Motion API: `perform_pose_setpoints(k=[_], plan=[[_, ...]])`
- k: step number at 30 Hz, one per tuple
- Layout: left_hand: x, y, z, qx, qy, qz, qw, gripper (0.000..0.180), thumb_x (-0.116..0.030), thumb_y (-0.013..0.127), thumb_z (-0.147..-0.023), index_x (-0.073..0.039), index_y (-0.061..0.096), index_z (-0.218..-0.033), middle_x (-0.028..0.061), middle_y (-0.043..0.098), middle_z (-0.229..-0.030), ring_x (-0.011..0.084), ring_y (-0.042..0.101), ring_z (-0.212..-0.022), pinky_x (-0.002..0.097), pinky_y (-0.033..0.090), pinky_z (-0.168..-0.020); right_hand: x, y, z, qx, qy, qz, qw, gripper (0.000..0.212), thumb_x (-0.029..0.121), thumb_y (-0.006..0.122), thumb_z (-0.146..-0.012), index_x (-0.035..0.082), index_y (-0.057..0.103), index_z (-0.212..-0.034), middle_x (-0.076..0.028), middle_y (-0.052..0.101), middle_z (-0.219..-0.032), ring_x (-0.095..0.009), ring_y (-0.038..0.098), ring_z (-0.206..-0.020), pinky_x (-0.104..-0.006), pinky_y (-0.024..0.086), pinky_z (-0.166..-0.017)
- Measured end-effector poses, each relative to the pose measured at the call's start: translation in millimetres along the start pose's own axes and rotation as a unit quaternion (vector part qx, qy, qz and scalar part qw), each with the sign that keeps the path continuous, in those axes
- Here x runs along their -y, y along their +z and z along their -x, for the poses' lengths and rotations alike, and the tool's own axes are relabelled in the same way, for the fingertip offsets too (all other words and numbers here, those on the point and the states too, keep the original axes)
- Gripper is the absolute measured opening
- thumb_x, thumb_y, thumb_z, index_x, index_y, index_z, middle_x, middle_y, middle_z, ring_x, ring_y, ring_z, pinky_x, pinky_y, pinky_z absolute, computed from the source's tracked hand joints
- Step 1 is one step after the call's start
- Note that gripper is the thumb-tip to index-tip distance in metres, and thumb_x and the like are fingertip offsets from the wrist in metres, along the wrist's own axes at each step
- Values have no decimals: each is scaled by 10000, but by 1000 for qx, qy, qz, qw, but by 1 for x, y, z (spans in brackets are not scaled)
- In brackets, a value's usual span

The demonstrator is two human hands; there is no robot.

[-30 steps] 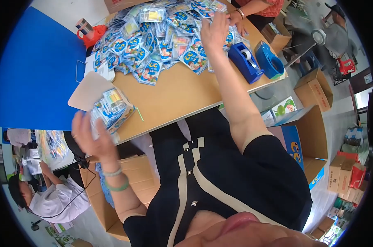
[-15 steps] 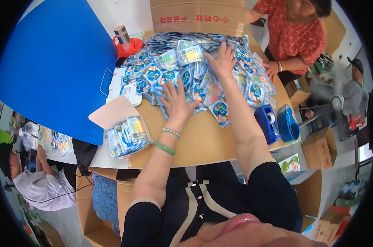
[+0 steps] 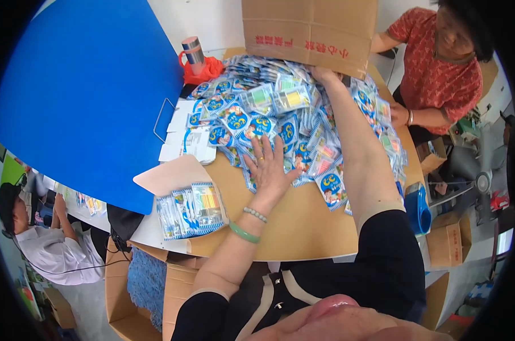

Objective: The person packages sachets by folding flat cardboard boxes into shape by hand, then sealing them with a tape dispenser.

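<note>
A big heap of small, flat, clear-and-blue packets (image 3: 257, 126) covers the far part of the table. My left hand (image 3: 271, 175) lies on the near edge of the heap with its fingers spread, holding nothing. My right arm stretches across the heap, and my right hand (image 3: 325, 75) is at the lower edge of a brown cardboard carton (image 3: 308, 23) that stands tilted behind the packets. The fingers of this hand are hidden by the carton's edge. Left of my left forearm, a small open box (image 3: 174, 170) with its flap raised holds a row of similar packets.
A co-worker's hand (image 3: 399, 115) is at the heap's right edge. Blue tape dispensers (image 3: 418, 209) sit at the table's right side. Flat white cartons (image 3: 185, 136), a large blue panel (image 3: 87, 102) and a flask (image 3: 193, 52) in a red bag stand left. Open cartons (image 3: 121, 290) stand below.
My right hand has moved from above the packets farther away to the carton's lower edge. My left hand stays spread on the near edge. The view has shifted somewhat.
</note>
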State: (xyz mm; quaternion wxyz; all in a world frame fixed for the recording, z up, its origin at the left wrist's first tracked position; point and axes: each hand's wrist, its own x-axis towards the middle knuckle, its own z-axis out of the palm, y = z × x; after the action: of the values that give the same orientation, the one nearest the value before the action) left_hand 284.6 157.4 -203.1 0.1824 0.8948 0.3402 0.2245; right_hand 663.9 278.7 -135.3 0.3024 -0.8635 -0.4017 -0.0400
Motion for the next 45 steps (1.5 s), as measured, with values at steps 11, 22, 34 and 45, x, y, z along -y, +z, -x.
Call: perform_pose_setpoints(k=[11,22,34,45], plan=[[12,-8,2,-24,10,-5,1000,989,-492,758,-762,-75,284,-1524,223,169,-1595,400,-51,-1503,691,30,-1123,6,-40,49,-93,130,-717,678,521,376,668,-915,108,522,-1337,-167,461,-1453,-370,488,-1268,-548,408,-1021],[17,-2,11,-41,-1,-4,999,944,-494,753,-762,-94,327,-1504,202,219,-1581,410,16,-1499,693,18,-1122,78,-121,31,48,-19,-832,552,383,268,550,-995,87,505,-1330,-134,564,-1360,-348,522,-1259,-572,434,-1033],[20,0,4,-37,4,0,999,978,-482,759,-760,-86,291,-1522,209,182,-1594,408,-4,-1500,690,20,-1127,52,-149,16,160,-216,-854,445,357,151,524,-1001,84,492,-1351,-138,549,-1385,-354,520,-1283,-591,429,-1055],[20,-6,14,-49,7,2,999,931,-476,754,-765,-73,337,-1494,211,236,-1570,418,35,-1495,700,39,-1120,86,-146,36,14,-73,-783,617,422,218,565,-991,22,464,-1351,-164,564,-1351,-338,557,-1236,-502,498,-985]])
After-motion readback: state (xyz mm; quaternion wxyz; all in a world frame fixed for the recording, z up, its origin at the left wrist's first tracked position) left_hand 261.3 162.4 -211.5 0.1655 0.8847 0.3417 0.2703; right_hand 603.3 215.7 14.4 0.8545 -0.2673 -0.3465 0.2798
